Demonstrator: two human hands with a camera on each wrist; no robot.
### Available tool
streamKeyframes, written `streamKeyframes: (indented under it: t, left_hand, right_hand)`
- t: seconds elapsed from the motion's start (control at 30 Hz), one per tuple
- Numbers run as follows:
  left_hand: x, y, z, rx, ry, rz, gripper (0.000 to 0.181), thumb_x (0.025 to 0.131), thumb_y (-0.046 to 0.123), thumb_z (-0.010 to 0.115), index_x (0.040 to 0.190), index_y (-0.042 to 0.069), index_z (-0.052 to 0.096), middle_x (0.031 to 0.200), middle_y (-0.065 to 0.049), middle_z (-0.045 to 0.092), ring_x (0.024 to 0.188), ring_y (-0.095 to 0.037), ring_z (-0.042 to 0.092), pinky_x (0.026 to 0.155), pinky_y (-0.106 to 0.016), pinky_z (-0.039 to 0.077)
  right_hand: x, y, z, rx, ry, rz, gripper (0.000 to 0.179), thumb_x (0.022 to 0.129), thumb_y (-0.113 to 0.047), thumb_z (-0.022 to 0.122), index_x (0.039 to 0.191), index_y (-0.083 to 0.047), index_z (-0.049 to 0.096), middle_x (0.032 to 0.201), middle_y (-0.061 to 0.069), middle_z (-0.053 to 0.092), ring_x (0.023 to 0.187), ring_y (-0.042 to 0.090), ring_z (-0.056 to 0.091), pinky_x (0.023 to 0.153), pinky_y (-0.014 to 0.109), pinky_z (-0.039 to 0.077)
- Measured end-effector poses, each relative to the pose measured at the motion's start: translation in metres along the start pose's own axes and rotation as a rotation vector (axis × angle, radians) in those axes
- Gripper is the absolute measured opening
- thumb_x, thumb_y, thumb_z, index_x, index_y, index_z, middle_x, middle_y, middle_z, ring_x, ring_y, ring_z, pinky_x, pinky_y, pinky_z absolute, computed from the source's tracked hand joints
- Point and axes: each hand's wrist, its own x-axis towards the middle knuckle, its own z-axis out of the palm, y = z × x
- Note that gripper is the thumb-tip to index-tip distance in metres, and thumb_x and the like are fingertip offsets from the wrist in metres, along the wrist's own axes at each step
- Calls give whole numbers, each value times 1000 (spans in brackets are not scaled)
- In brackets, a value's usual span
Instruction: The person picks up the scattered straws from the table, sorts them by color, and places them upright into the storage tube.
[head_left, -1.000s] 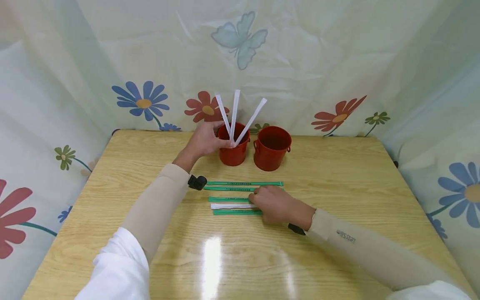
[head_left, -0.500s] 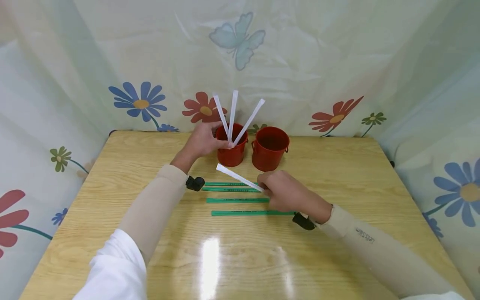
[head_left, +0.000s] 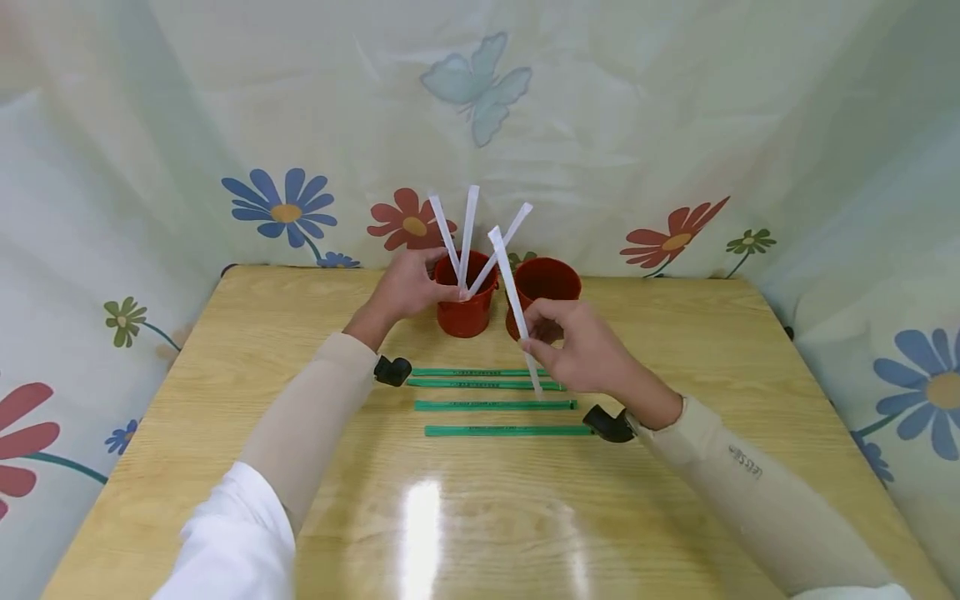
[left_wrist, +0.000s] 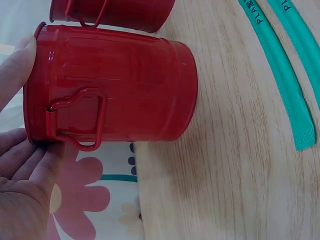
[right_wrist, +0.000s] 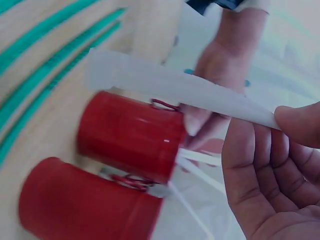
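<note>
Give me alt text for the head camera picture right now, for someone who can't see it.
A person's right hand holds up a slim white packet. Their left hand grips the left red bucket, which holds three white packets, beside a second red bucket. Four green packets lie nearer the person on the wooden table.

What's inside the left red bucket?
Three white straws, sticking out above the rim of the red bucket. Their lower ends and the bottom are hidden behind its front wall and the left hand.
</note>
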Motion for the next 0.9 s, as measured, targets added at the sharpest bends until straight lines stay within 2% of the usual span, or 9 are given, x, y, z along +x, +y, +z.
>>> streamKeyframes:
  t: [0.2,0.37,0.53,0.67,0.9]
  left_hand:
    - [2,2,2,7,-9,14,67,79,33,83,138,13,57,121,-8,68,109,-26,58,86,-39,58]
    - [3,2,1,2,-2,41,65,79,31,83,136,11,58,124,-11,67,112,-30,58,88,-42,58]
    - [2,3,0,3,-9,-1,66,80,32,83,138,14,57,127,-10,66,112,-26,57,91,-42,57]
    - [3,4,1,-13,-4,0,67,80,31,82,139,14,56,128,-10,66,112,-27,59,92,-42,57]
    - [4,-2,2,-27,6,37,62,79,32,83,136,18,60,123,-5,68,115,-31,60,94,-42,56]
  right_hand:
    - [20,-10,-10,47,108,-26,6,85,4,69,87,-1,67,77,9,68,67,14,62,64,19,54]
    - [42,-18,-15,48,203,-38,4,85,2,70,87,1,66,78,11,69,66,17,63,64,19,53]
    - [64,-22,-18,41,292,-23,4,86,-1,68,86,0,64,79,12,69,67,17,63,66,19,55]
    - [81,-23,-22,17,354,-16,5,86,-2,65,88,0,62,79,13,69,70,15,64,72,21,58]
    - [104,-22,-23,-10,379,11,4,86,-5,66,87,-3,63,80,12,70,72,15,66,76,29,60]
